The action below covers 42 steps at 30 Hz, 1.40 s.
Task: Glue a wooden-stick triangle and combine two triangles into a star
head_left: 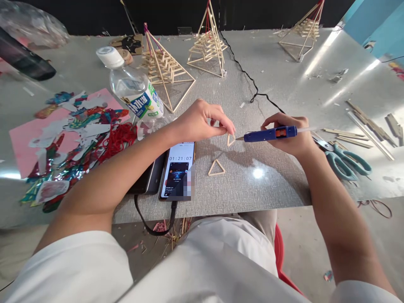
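Note:
Between the fingertips of my left hand [210, 120] is a small wooden-stick triangle [231, 141], held up off the table. My right hand [290, 134] is wrapped round a blue hot glue gun [268, 134] with a clear glue stick out of its back end. The gun's nozzle points left, at the triangle's right side; whether it touches cannot be made out. Below them a second stick triangle [216, 167] lies flat on the grey table [246, 189].
Three stick pyramids, one a left pyramid [170, 75], stand at the back. A plastic bottle [135, 88], a phone [178, 168] and a pile of foil scraps [75, 130] lie left. Scissors [344, 162] and loose sticks [347, 136] lie right. A black cord [243, 69] crosses behind.

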Each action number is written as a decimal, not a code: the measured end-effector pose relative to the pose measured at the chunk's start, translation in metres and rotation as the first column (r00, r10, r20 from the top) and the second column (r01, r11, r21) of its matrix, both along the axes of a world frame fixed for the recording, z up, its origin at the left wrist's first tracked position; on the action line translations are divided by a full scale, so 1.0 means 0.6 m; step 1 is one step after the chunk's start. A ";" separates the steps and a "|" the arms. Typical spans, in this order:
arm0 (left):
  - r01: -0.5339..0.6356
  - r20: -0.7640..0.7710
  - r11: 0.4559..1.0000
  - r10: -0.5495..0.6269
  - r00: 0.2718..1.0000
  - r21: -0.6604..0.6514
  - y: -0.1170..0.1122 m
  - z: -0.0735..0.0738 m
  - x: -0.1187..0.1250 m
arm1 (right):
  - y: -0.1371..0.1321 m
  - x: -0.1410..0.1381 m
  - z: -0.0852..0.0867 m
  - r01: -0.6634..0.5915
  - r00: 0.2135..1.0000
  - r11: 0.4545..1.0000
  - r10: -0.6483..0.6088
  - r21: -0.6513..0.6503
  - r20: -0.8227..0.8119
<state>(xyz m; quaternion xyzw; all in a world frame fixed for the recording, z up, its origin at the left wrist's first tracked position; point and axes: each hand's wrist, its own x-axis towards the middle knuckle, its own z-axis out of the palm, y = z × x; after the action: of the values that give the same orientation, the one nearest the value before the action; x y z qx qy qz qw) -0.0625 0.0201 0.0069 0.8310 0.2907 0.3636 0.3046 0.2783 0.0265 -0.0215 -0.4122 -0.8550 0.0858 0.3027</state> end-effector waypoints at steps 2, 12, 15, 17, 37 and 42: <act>0.009 0.015 1.000 -0.009 1.000 0.002 0.000 -0.001 0.000 | -0.001 0.000 0.002 -0.008 1.000 1.000 0.008 -0.005 -0.004; -0.020 -0.041 1.000 0.020 0.999 0.003 0.002 -0.002 0.000 | 0.000 -0.005 -0.003 -0.036 0.996 0.998 0.040 0.051 -0.085; 0.001 -0.023 1.000 -0.001 1.000 0.011 0.002 -0.003 -0.001 | 0.003 -0.004 -0.005 -0.027 0.994 0.997 0.034 0.072 -0.104; 0.015 -0.004 1.000 -0.015 1.000 0.015 0.003 -0.003 -0.002 | 0.004 -0.003 -0.005 -0.020 0.995 0.997 0.026 0.068 -0.094; 0.021 0.008 1.000 -0.021 1.000 0.011 0.001 -0.002 0.000 | 0.002 0.001 -0.003 -0.009 1.000 0.999 0.009 0.040 -0.009; 0.012 0.003 1.000 -0.012 1.000 0.011 0.000 -0.001 0.000 | 0.002 0.004 -0.002 0.013 1.000 1.000 -0.013 0.025 0.013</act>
<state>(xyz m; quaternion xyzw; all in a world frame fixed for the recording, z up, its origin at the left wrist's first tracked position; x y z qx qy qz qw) -0.0627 0.0201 0.0064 0.8338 0.2832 0.3648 0.3025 0.2806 0.0277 -0.0229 -0.4147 -0.8553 0.0705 0.3025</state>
